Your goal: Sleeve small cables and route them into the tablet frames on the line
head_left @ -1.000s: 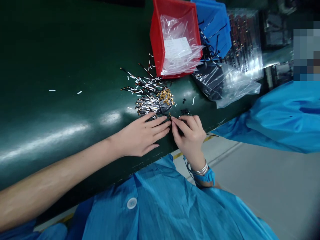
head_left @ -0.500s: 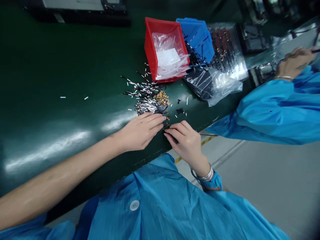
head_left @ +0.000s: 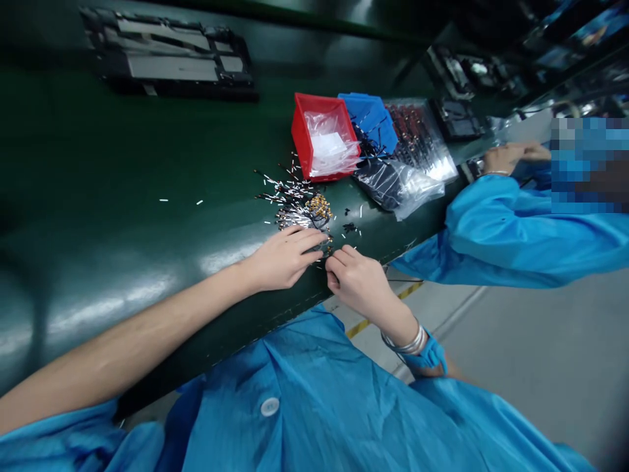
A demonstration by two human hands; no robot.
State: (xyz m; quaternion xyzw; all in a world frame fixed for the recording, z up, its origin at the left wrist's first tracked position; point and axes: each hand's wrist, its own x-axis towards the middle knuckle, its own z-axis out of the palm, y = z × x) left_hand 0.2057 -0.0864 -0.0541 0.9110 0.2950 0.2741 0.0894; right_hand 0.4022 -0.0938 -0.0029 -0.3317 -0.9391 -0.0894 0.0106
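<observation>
A pile of short thin cables (head_left: pixel 293 215) with white sleeves and gold-coloured connector ends (head_left: pixel 319 207) lies on the green table. My left hand (head_left: pixel 285 259) rests palm down at the pile's near edge, fingers stretched and slightly apart, partly covering the cables. A few gold ends show just beyond its fingertips. Close to its right, my right hand (head_left: pixel 361 278) is closed, the fingers curled against the thumb near those ends; whatever it may pinch is hidden. Small black pieces (head_left: pixel 349 227) and white slivers lie beyond my right hand.
Behind the pile stand a red bin (head_left: pixel 301 141) with clear bags and a blue bin (head_left: pixel 381 121) with black cables. Beside them lie a bag of black parts (head_left: pixel 388 187) and bagged cables (head_left: pixel 417 134). A dark fixture (head_left: pixel 171 62) sits at back left. A co-worker's sleeve (head_left: pixel 521 229) is at right.
The view has shifted, showing more of the table's back. My right hand's fingers have curled in more tightly. My left hand stays over the edge of the cable pile.
</observation>
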